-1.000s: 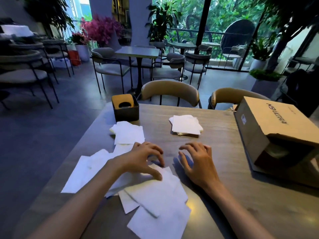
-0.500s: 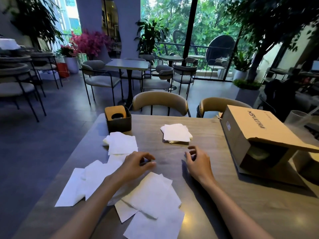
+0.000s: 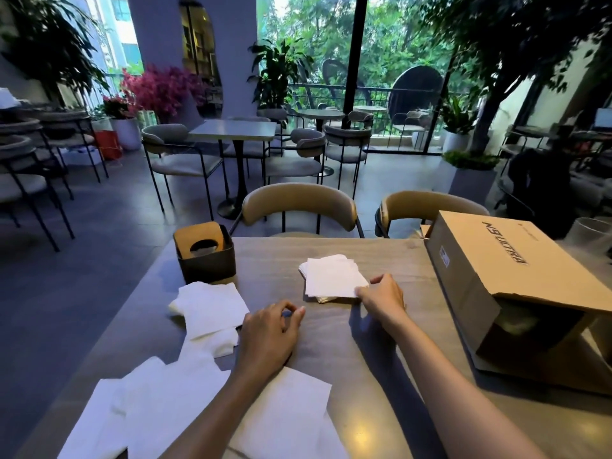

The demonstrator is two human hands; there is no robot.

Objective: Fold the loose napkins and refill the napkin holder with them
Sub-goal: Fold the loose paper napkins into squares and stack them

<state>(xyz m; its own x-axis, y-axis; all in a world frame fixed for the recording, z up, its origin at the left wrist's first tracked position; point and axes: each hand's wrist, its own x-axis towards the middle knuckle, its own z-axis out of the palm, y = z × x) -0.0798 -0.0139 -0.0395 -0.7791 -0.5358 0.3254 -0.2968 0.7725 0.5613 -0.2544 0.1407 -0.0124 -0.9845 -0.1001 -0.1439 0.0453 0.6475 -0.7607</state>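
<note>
White folded napkins [image 3: 332, 276] lay stacked mid-table, and our right hand [image 3: 381, 298] pinched the stack's near corner. Our left hand [image 3: 270, 329] rested loosely curled on the table [image 3: 381, 359], holding nothing, beside the loose napkins [image 3: 212, 304]. Behind those stood the napkin holder [image 3: 205, 251]; a cardboard box [image 3: 516, 293] lay at right.

My right hand [image 3: 381, 301] covers the near corner of the folded stack [image 3: 332, 276]. My left forearm hides part of the loose napkins [image 3: 291, 412] (the bottom edge crops them). The cardboard box [image 3: 516, 286] runs off right.
</note>
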